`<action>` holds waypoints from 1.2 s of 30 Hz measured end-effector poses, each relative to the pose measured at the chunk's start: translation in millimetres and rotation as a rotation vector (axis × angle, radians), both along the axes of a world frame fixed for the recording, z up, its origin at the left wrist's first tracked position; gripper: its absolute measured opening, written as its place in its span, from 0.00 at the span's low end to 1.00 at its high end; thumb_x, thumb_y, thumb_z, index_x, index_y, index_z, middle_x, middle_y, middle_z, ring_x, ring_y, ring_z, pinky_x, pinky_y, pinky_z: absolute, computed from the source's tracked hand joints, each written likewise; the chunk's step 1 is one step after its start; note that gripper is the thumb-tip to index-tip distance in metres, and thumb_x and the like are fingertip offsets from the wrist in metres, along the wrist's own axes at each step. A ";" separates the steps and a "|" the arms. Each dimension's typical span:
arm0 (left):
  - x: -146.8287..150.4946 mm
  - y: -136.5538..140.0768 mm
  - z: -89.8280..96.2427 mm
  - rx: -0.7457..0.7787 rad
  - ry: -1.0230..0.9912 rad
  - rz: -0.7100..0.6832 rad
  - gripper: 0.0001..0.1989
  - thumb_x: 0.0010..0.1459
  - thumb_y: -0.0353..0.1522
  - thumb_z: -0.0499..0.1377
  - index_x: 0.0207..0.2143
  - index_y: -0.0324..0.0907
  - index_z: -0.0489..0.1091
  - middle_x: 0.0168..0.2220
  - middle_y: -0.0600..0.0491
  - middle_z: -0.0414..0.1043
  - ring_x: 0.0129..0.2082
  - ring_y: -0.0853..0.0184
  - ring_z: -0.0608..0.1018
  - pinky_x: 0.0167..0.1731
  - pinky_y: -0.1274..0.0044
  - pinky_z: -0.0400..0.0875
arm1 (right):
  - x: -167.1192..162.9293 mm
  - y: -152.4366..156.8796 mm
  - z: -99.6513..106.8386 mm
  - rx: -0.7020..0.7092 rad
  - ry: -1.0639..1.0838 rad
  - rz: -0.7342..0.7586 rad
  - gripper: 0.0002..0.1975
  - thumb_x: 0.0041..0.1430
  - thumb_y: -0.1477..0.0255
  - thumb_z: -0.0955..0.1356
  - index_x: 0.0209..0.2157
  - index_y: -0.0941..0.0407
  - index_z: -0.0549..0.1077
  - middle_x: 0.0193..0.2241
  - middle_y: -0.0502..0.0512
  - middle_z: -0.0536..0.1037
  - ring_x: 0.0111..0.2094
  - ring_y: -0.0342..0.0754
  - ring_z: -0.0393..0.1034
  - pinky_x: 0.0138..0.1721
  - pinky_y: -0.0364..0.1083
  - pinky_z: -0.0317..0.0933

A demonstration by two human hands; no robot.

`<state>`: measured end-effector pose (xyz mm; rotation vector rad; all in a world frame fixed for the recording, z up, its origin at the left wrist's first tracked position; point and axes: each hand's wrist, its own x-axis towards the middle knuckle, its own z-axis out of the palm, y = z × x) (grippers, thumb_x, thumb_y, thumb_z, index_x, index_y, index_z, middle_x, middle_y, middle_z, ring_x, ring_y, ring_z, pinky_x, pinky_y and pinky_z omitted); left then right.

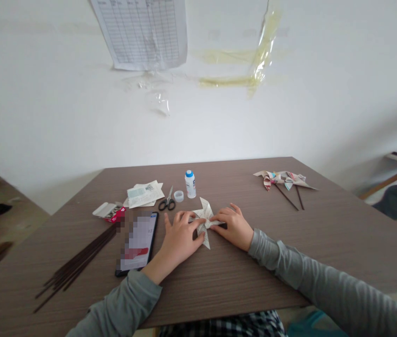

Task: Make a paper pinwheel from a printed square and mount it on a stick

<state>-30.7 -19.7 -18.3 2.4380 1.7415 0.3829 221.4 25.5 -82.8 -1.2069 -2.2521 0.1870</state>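
Note:
A paper pinwheel (205, 206) folded from printed paper lies on the brown table between my hands, its pointed blades spread out. My left hand (180, 234) grips its left side, with fingertips pressing near the centre. From the right, my right hand (235, 225) pinches a blade near the middle. A white glue bottle (190, 185) with a blue cap stands just behind the pinwheel. Beside the bottle are a small clear round tub (179, 196) and black-handled scissors (167, 202).
A phone (137, 243) lies left of my left hand, near thin dark sticks (82, 257) and an open small red-and-white box (110, 211). Paper pieces (145, 194) are behind it. Two finished pinwheels on sticks (284, 180) rest at the back right. A wall (219, 126) borders the table.

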 end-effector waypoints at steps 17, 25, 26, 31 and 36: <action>0.0 2.0 -7.4 0.003 -0.014 0.029 0.25 0.76 0.35 0.75 0.72 0.59 0.91 0.72 0.40 0.88 0.78 0.31 0.80 0.82 0.16 0.61 | 0.4 -0.9 1.7 -0.025 0.004 0.011 0.07 0.82 0.67 0.82 0.56 0.46 0.96 0.50 0.59 0.96 0.55 0.63 0.92 0.84 0.79 0.66; 2.3 0.2 0.5 -0.012 0.015 0.028 0.22 0.77 0.34 0.75 0.69 0.60 0.93 0.72 0.41 0.89 0.80 0.30 0.80 0.83 0.16 0.60 | 1.1 1.0 -0.3 -0.025 -0.003 0.010 0.06 0.82 0.66 0.82 0.56 0.44 0.95 0.50 0.57 0.96 0.55 0.61 0.92 0.83 0.76 0.65; 2.5 -0.1 1.2 -0.013 0.020 0.026 0.22 0.78 0.34 0.75 0.69 0.60 0.93 0.73 0.41 0.89 0.80 0.29 0.79 0.83 0.15 0.59 | 1.2 1.3 -0.7 -0.017 -0.005 0.010 0.06 0.82 0.66 0.82 0.55 0.44 0.96 0.49 0.57 0.96 0.55 0.62 0.92 0.83 0.76 0.66; 1.6 -0.4 1.5 -0.003 0.029 0.009 0.21 0.78 0.34 0.74 0.68 0.60 0.94 0.73 0.41 0.89 0.80 0.30 0.79 0.84 0.15 0.56 | 1.6 1.9 -2.0 0.014 -0.013 0.007 0.05 0.81 0.66 0.83 0.54 0.45 0.96 0.48 0.57 0.96 0.54 0.62 0.92 0.81 0.74 0.68; 0.5 -0.1 1.9 0.012 -0.005 -0.004 0.20 0.77 0.34 0.75 0.67 0.60 0.94 0.71 0.42 0.90 0.78 0.33 0.79 0.85 0.18 0.57 | 2.0 1.4 -2.1 0.003 -0.005 0.012 0.06 0.82 0.66 0.82 0.55 0.45 0.95 0.49 0.57 0.96 0.55 0.62 0.91 0.82 0.76 0.66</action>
